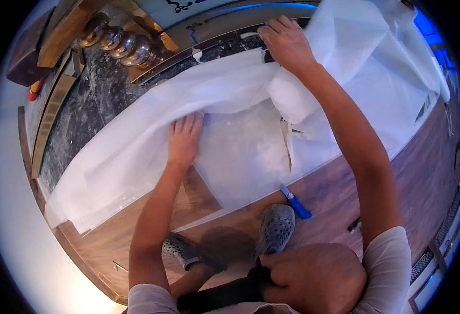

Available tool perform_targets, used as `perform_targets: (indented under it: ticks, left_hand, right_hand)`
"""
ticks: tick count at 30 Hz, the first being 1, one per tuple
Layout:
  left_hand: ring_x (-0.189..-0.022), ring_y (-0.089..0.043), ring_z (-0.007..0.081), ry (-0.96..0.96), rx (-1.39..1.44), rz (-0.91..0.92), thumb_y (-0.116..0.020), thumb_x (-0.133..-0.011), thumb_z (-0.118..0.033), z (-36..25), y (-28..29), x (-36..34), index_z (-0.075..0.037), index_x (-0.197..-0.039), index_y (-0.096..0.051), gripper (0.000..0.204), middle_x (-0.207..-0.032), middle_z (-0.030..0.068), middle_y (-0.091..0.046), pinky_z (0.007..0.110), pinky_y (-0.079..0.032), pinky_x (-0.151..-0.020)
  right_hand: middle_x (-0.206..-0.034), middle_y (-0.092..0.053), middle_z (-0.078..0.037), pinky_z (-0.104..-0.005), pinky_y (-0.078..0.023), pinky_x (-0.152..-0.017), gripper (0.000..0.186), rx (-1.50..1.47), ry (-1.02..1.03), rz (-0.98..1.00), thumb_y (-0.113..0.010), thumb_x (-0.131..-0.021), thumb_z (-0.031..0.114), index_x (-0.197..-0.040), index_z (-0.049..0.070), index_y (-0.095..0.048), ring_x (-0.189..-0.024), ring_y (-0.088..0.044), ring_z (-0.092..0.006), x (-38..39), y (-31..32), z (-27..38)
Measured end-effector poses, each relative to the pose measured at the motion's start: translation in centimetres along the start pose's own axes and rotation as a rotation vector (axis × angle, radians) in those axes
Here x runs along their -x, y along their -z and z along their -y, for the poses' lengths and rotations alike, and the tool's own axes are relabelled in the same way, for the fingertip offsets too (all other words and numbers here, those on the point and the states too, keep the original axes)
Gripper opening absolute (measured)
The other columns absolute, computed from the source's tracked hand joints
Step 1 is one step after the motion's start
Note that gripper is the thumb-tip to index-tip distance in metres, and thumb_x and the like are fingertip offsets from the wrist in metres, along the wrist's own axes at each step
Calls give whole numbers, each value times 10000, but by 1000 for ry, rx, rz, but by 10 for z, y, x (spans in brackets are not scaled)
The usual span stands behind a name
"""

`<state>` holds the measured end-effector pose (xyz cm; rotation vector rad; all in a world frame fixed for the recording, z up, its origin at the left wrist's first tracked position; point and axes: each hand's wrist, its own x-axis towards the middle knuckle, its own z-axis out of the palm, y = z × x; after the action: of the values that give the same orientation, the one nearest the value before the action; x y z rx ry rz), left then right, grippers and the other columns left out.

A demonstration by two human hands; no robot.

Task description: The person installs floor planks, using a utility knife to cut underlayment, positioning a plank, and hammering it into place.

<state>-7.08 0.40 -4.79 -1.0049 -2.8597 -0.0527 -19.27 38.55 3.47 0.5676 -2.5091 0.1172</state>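
Note:
A white sheet of thin underlay (209, 86) is folded back in a long roll across the floor. My left hand (184, 138) lies on its near edge, fingers stretched out and pressed on the sheet. Farther off and to the right, my right hand (287, 44) reaches over the sheet to the dark floor strip by the far edge, its fingers apart. A small pale piece (250, 35) lies beside those fingers; I cannot make out its kind. Under the fold is a flat, translucent sheet (240, 152) with a torn slit to its right. A blue utility knife (296, 203) rests near my foot.
Wood-look floor planks (392, 183) cover the near side, with a stepped edge at left. Dusty dark floor (96, 94) shows at upper left, near a turned furniture leg (130, 44). A small white-tipped tool (197, 54) stands by the far edge. My grey clogs (277, 227) are on the planks.

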Motion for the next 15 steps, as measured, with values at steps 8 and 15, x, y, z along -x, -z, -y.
perform_targets:
  ticks: [8,15]
  left_hand:
    - [-1335,-466,363,146,6,76,-633,-961,-425,26,-7,-110,-309,-1533,-491,600,-1409,181,-516,543,-352,-1127]
    - [-1345,-469,361,301,-254,66,-573,-972,-570,43,-23,-124,-322,-1563,-448,653,-1409,166,-508,523,-361,-1115]
  right_hand:
    - [-1006,-683,-146,-514,-566,-762,147,2,-134,126,-610,-898,182,-983,85,-682,-918,-681,-342,-25,-5,-9]
    - [-1119,-700,-116,-433,-500,-958,267,-459,215,706,-729,-875,225,-1113,106,-707,-1139,-628,-314,53,91,82]
